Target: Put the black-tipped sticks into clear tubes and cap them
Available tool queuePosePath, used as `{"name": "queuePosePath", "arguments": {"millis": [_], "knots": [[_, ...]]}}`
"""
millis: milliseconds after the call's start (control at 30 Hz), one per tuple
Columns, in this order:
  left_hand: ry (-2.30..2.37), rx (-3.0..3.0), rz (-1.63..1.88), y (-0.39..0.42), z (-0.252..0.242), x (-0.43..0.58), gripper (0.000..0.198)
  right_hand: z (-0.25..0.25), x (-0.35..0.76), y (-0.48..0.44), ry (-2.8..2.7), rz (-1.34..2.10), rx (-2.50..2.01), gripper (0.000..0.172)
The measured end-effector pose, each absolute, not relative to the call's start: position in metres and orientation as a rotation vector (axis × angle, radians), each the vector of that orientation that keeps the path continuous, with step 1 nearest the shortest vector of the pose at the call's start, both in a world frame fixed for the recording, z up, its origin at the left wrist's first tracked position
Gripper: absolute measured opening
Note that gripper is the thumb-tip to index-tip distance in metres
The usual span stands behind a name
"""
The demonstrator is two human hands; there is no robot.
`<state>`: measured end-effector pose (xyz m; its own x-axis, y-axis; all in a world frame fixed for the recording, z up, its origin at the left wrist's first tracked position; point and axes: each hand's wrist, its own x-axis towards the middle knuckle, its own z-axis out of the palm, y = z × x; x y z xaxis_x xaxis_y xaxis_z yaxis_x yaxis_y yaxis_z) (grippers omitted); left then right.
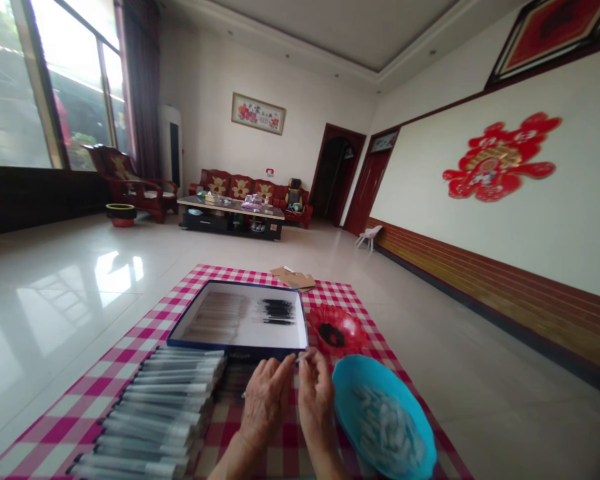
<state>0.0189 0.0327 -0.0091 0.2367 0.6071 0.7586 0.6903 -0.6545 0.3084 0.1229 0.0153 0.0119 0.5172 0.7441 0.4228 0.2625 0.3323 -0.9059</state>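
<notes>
My left hand [266,399] is closed around a slim pen, mostly hidden by the fingers; a pale end pokes out at its left side. Close beside it, my right hand [316,385] pinches a small translucent piece, apparently a pen cap, at the pen's other end. The fingertips of both hands nearly meet at the near edge of a shallow white box [250,339] with a blue rim. Clear pen tubes [215,317] and black slender parts [279,311] lie in it. To the left, capped pens [155,400] form a long row. Right of my hands stands a blue bowl [343,387] of translucent caps [390,427].
A red scalloped bowl [353,327] with small black pieces sits behind the blue one. Brown cardboard [295,278] lies at the far edge of the checked tablecloth [180,293]. Beyond are a low table [230,220], a wooden sofa [227,180] and an armchair [130,180].
</notes>
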Motion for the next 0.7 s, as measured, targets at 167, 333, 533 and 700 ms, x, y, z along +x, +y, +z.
{"name": "queuePosePath", "arguments": {"millis": [167,333,533,700], "knots": [[-1.321,-2.381,-1.425,0.035,-0.01,0.017,0.031,0.007,0.116,0.01,-1.245,0.311,-1.279,0.028],[-1.349,-2.364,-1.446,0.036,-0.01,0.015,0.031,0.013,0.115,0.003,-1.51,0.145,-1.349,0.034],[-1.329,-2.354,-1.461,0.038,-0.013,0.016,0.03,0.048,0.153,0.017,-1.731,0.064,-1.482,0.034],[-1.311,-2.347,-1.486,0.041,-0.016,0.015,0.029,0.072,0.233,0.074,-1.886,0.059,-1.861,0.027]]}}
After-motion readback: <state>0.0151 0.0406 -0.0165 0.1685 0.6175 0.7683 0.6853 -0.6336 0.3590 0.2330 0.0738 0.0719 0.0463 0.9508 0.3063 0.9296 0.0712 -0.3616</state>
